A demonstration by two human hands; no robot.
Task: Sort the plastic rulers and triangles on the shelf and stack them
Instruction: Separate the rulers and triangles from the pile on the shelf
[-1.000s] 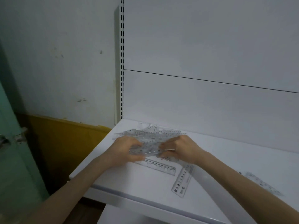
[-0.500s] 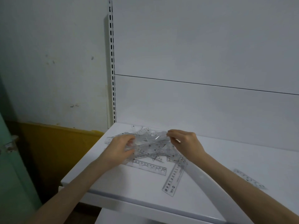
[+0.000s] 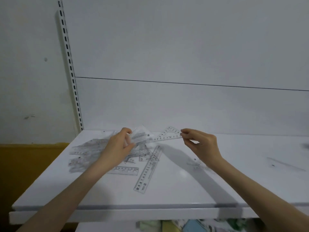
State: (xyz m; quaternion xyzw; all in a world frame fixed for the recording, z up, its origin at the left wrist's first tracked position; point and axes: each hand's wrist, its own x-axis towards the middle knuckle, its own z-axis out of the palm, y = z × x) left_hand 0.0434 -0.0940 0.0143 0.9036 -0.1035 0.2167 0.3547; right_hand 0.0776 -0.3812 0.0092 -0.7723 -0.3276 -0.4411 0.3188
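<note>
Fingertips (image 3: 183,131) of the right hand (image 3: 203,144) pinch the corner of a clear plastic triangle (image 3: 168,135) above the white shelf (image 3: 184,190), left hand (image 3: 119,146) gripping what may be another clear piece (image 3: 139,135): separate them gently, kept flat.

Smeared past reading: pile (image 3: 87,148) at left, piece (image 3: 139,135) in left hand (image 3: 120,146). Faint, blurred at right: ruler (image 3: 284,164). Cut by bottom edge, blurred: coloured things (image 3: 192,226) under shelf (image 3: 184,195).
</note>
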